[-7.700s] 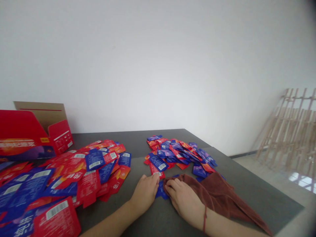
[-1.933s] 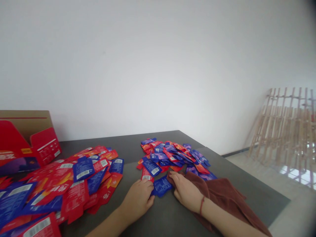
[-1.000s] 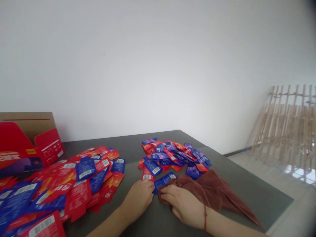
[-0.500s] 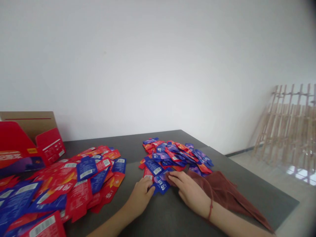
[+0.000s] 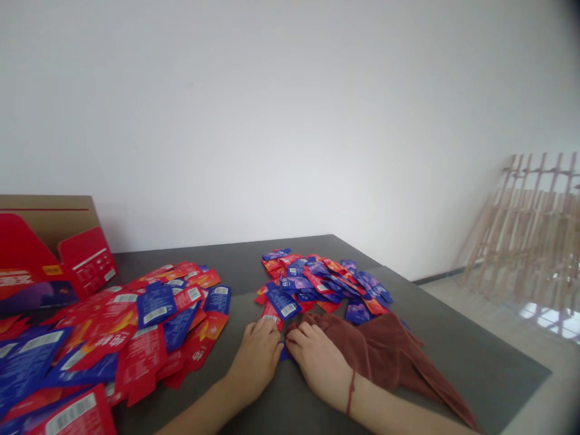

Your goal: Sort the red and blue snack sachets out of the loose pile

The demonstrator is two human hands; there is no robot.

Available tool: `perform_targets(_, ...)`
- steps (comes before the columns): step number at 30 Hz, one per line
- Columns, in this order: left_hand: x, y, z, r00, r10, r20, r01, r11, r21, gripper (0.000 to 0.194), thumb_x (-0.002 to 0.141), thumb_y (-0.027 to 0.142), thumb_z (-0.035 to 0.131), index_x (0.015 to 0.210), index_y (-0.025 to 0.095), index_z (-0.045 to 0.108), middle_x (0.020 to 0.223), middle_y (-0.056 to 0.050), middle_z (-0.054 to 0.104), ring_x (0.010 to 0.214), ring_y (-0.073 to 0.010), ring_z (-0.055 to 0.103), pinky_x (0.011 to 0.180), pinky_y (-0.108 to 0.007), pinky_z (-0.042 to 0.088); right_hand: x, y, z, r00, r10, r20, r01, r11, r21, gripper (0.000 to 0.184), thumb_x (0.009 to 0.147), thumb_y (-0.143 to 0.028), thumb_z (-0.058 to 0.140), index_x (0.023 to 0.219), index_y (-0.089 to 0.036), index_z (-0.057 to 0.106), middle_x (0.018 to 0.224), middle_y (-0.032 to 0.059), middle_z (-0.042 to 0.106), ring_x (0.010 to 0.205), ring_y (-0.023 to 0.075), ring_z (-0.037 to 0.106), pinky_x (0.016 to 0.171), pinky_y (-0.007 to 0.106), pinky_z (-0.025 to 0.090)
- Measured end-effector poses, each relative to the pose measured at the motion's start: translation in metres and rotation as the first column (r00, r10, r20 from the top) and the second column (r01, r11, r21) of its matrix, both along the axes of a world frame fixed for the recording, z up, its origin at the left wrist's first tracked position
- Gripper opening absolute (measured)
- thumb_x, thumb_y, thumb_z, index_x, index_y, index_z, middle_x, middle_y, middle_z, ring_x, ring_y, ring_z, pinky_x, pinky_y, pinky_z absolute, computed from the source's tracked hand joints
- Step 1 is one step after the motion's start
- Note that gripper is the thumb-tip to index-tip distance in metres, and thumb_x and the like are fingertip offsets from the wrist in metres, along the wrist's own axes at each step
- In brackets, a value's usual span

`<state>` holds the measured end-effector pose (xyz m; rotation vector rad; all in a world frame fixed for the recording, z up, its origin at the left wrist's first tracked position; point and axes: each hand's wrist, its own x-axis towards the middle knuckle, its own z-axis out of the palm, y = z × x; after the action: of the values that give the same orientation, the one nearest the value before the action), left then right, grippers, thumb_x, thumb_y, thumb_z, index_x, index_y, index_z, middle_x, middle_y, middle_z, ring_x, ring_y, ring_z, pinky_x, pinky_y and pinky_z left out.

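My left hand [image 5: 259,357] rests on the dark tabletop with fingers curled, pinching the edge of a blue packet [image 5: 284,353]; only a small blue corner shows between my hands. Right beside it, my right hand [image 5: 319,365] presses a bunched brown cloth [image 5: 380,344] down over that packet, hiding most of it. The rest of the cloth trails off to the right under my wrist. Just beyond my fingers lies a loose pile of red and blue packets [image 5: 312,281], with a red packet [image 5: 272,315] close to the left fingertips.
A larger heap of red and blue packets [image 5: 131,338] spreads over the table's left side. Behind it stands an open red and purple cardboard box [image 5: 86,266]. A white wall [image 5: 290,121] backs the table [image 5: 489,356]. Wooden racks [image 5: 521,223] lean at the right.
My right hand has slid left with the cloth, over the blue packet and up to my left hand. The packet's printed face is now covered.
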<state>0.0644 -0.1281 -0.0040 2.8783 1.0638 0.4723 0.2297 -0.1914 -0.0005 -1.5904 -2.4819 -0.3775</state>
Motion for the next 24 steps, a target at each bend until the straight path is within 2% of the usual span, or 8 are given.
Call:
perform_targets(5,-0.001,-0.001,0.0,0.995,0.097,-0.011,-0.097,0.995,-0.001,0.006,0.088,0.018,0.047,0.093,0.019,0.052,0.1,-0.006,0.054,0.096,-0.0248,0.048,0.085,-0.039,0.037,0.014,-0.016,0.002,0.984,0.161,-0.08,-0.163,0.986,-0.03,0.022,0.097,-0.022,0.046,0.113,-0.021,0.06,0.108,0.0029,0.061,0.099,0.0195,0.048,0.089,0.034,0.039)
perform_targets(7,-0.001,-0.001,0.001,0.995,0.099,0.007,-0.099,0.995,-0.02,0.01,0.088,0.018,0.048,0.098,0.019,0.051,0.103,-0.006,0.054,0.098,-0.0252,0.048,0.086,-0.039,0.037,0.027,-0.024,0.003,0.986,0.128,-0.102,-0.132,0.991,-0.03,0.022,0.097,-0.023,0.046,0.113,-0.023,0.06,0.11,0.0018,0.061,0.1,0.0191,0.048,0.089,0.033,0.039)
perform_targets(9,-0.001,-0.002,0.002,0.995,0.095,0.013,-0.095,0.995,-0.036,0.013,0.088,0.018,0.048,0.101,0.019,0.051,0.106,-0.007,0.054,0.101,-0.0254,0.048,0.087,-0.039,0.037,0.034,-0.028,0.004,0.994,0.044,-0.097,-0.046,0.999,-0.016,0.021,0.096,-0.02,0.047,0.111,-0.023,0.061,0.11,0.0025,0.06,0.099,0.0196,0.048,0.088,0.034,0.039)
perform_targets(12,0.0,-0.002,0.003,0.996,0.091,0.011,-0.091,0.995,-0.047,0.014,0.089,0.019,0.047,0.102,0.02,0.051,0.107,-0.007,0.055,0.101,-0.0248,0.048,0.088,-0.039,0.037,0.027,-0.026,0.005,0.997,-0.058,-0.045,0.058,0.998,0.008,0.02,0.093,-0.015,0.048,0.105,-0.019,0.063,0.108,0.0053,0.06,0.097,0.0214,0.049,0.085,0.036,0.041)
perform_targets(14,-0.001,-0.001,0.001,0.996,0.092,0.015,-0.091,0.995,-0.04,0.014,0.088,0.018,0.046,0.101,0.02,0.051,0.107,-0.007,0.055,0.1,-0.0246,0.048,0.087,-0.038,0.037,0.012,-0.02,0.006,0.998,-0.058,-0.01,0.058,0.998,0.016,0.018,0.092,-0.014,0.05,0.102,-0.018,0.064,0.104,0.0064,0.06,0.095,0.0219,0.049,0.084,0.037,0.041)
perform_targets(18,-0.001,0.001,-0.002,0.996,0.088,0.017,-0.088,0.996,-0.017,0.016,0.088,0.016,0.043,0.101,0.019,0.053,0.106,-0.007,0.056,0.101,-0.0248,0.048,0.087,-0.038,0.037,-0.012,-0.009,0.007,0.999,0.041,0.021,-0.042,0.999,0.011,0.016,0.092,-0.019,0.053,0.103,-0.016,0.063,0.099,0.0063,0.06,0.094,0.0216,0.049,0.083,0.036,0.042)
perform_targets(21,-0.001,0.0,-0.001,0.996,0.086,0.01,-0.086,0.996,-0.02,0.016,0.088,0.014,0.043,0.1,0.019,0.053,0.106,-0.007,0.056,0.101,-0.0249,0.049,0.087,-0.038,0.037,-0.005,-0.009,0.007,0.998,0.059,0.022,-0.06,0.998,0.023,0.018,0.093,-0.02,0.052,0.108,-0.018,0.061,0.103,0.0055,0.06,0.096,0.0214,0.049,0.084,0.035,0.041)
perform_targets(24,-0.001,-0.001,0.004,0.996,0.086,0.022,-0.085,0.995,-0.043,0.015,0.087,0.016,0.047,0.1,0.019,0.054,0.105,-0.007,0.057,0.1,-0.0249,0.049,0.086,-0.038,0.037,0.016,-0.015,0.008,1.0,-0.014,0.027,0.014,0.999,0.035,0.019,0.093,-0.019,0.052,0.109,-0.02,0.062,0.107,0.0056,0.06,0.098,0.0221,0.049,0.083,0.036,0.041)
